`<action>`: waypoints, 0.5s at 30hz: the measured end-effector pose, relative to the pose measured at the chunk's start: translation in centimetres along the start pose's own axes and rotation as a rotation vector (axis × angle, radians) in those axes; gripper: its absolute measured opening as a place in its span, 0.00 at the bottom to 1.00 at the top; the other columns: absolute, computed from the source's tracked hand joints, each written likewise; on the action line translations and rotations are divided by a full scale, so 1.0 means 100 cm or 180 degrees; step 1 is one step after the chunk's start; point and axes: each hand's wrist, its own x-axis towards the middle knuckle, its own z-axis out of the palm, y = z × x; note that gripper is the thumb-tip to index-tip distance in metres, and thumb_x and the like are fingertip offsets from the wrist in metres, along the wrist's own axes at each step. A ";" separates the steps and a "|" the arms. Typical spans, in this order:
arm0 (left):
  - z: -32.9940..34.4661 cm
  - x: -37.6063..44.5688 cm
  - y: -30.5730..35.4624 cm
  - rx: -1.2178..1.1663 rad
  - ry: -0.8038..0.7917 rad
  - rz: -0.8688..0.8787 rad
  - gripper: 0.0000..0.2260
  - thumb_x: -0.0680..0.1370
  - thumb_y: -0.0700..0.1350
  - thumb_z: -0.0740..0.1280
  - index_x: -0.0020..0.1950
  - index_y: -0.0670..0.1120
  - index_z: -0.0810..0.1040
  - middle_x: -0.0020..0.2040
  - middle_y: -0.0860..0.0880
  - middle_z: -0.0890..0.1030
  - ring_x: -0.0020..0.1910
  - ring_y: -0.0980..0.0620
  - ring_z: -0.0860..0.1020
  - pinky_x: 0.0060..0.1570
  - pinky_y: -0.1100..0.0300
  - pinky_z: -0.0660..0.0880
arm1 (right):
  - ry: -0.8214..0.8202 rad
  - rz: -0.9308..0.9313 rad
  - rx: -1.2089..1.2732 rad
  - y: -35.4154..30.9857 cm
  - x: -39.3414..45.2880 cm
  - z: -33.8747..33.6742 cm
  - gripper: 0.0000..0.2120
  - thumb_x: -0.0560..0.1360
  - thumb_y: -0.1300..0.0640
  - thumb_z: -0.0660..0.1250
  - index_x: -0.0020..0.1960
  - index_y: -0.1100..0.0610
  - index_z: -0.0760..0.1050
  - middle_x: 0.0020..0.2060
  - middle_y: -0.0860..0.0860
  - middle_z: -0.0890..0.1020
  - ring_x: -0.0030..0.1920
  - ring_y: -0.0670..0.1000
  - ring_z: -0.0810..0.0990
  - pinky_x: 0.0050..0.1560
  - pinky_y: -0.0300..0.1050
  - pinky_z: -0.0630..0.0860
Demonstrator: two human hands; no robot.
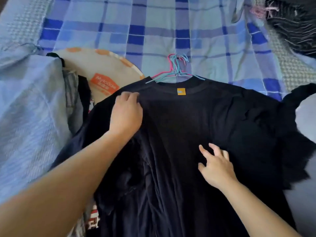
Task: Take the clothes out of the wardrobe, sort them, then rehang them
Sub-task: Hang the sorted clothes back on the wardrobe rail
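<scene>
Black fabric T-shirt (pixel 188 125) lay on blue checked-cloth worktop (pixel 153 31); left hand (pixel 126 112) pinched its shoulder, right hand (pixel 216 168) rested spread-fingered mid-cloth.

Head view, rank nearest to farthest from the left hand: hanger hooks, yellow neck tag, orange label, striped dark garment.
From the left hand:
1. orange label, just beyond it, slightly left.
2. yellow neck tag, to its right.
3. hanger hooks, farther back, right.
4. striped dark garment, far right corner.

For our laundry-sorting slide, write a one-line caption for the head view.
Left hand and right hand touch a black T-shirt on a checked bedsheet, pink and blue hangers at its collar.
</scene>
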 end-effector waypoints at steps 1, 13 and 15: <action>0.003 0.027 -0.008 0.0289 -0.0044 0.0131 0.16 0.81 0.39 0.60 0.68 0.40 0.74 0.64 0.39 0.75 0.63 0.36 0.72 0.63 0.44 0.70 | -0.0029 0.0016 0.0002 0.001 0.000 0.000 0.31 0.80 0.44 0.61 0.79 0.39 0.51 0.79 0.44 0.49 0.76 0.53 0.52 0.71 0.56 0.66; 0.014 0.124 -0.019 0.2051 -0.1138 0.1107 0.12 0.78 0.38 0.65 0.61 0.42 0.71 0.57 0.39 0.77 0.55 0.36 0.78 0.51 0.47 0.73 | -0.0554 0.0274 0.0637 0.001 0.026 -0.029 0.23 0.81 0.49 0.61 0.76 0.41 0.65 0.75 0.42 0.54 0.74 0.51 0.54 0.71 0.46 0.64; 0.008 0.126 -0.010 0.2050 -0.1213 0.1047 0.13 0.78 0.40 0.65 0.61 0.42 0.71 0.58 0.39 0.77 0.55 0.37 0.78 0.48 0.49 0.72 | -0.0621 0.0334 0.0658 0.000 0.028 -0.031 0.23 0.81 0.49 0.61 0.76 0.41 0.65 0.76 0.42 0.53 0.74 0.51 0.54 0.70 0.46 0.64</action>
